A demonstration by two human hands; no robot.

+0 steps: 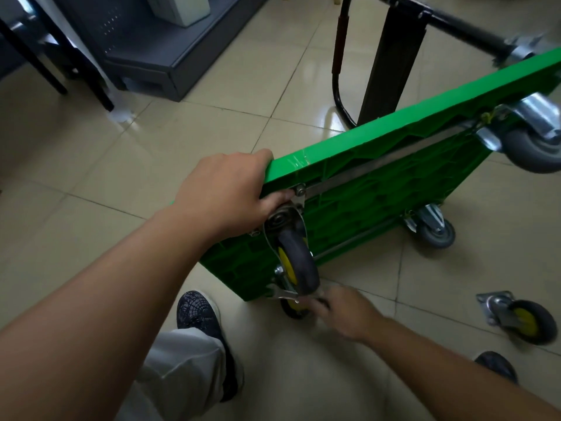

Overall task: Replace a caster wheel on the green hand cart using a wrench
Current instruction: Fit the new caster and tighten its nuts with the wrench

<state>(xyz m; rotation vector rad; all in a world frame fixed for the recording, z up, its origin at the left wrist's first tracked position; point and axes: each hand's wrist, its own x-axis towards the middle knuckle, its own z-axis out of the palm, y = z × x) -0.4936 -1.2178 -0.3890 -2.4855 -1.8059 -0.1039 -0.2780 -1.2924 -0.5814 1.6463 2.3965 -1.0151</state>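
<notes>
The green hand cart (394, 183) stands tipped on its edge, underside facing me. My left hand (224, 189) grips its near top corner, fingers by the mounting plate of a yellow-hubbed caster (296, 261). Below that caster my right hand (343, 314), blurred, is closed on a silver wrench (283, 294) whose head sits at the plate's lower bolt. A second yellow-hubbed wheel (293, 308) shows partly under the wrench. A loose yellow-hubbed caster (520, 319) lies on the floor at the right. Two grey casters (534, 150) (437, 232) sit on the cart's far end.
The cart's black folded handle (343, 62) and a black post (391, 65) rise behind it. A dark metal shelf base (145, 53) stands at the back left beside black chair legs (39, 62). My shoes (200, 317) (498, 366) rest on the beige tile floor.
</notes>
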